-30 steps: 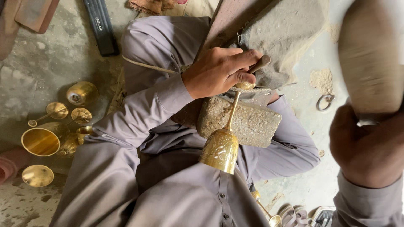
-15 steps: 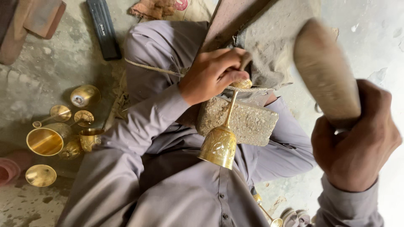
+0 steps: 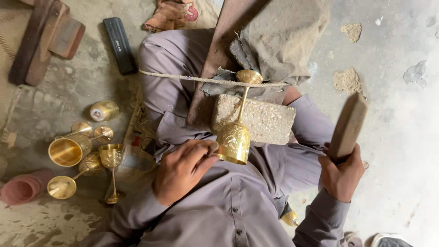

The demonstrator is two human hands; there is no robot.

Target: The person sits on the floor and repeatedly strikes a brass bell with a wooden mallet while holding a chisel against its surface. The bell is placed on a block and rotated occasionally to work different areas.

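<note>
Seen from above, a seated person in grey clothing works brass on a dusty concrete floor. Nearest the camera, the left hand [image 3: 183, 170] curls loosely at the rim of an engraved brass goblet [image 3: 234, 139], fingers touching the cup's edge; how firmly it grips cannot be told, since the fingertips are partly hidden behind the rim. The right hand [image 3: 340, 176] is clenched around the lower end of a wooden mallet [image 3: 349, 124], which points up and away, clear of the goblet; the part of the handle inside the fist is hidden. The goblet lies tilted across a rough stone block [image 3: 263, 120] resting on the lap, cup toward the body, stem running up over the block to its foot, which sits under a taut cord [image 3: 192, 79] stretched across the knees. Beyond the block, a wooden plank [image 3: 224, 50] and a crumpled grey cloth [image 3: 283, 41] cover the legs. To the left on the floor stand and lie a cluster of finished brass goblets [image 3: 82, 153], some overlapping so their number is hard to make out. A pink object [image 3: 23, 187] is cut off at the left edge. Farther off lie a black case [image 3: 120, 45] and stacked wooden blocks [image 3: 45, 39], partly cropped by the top edge.
</note>
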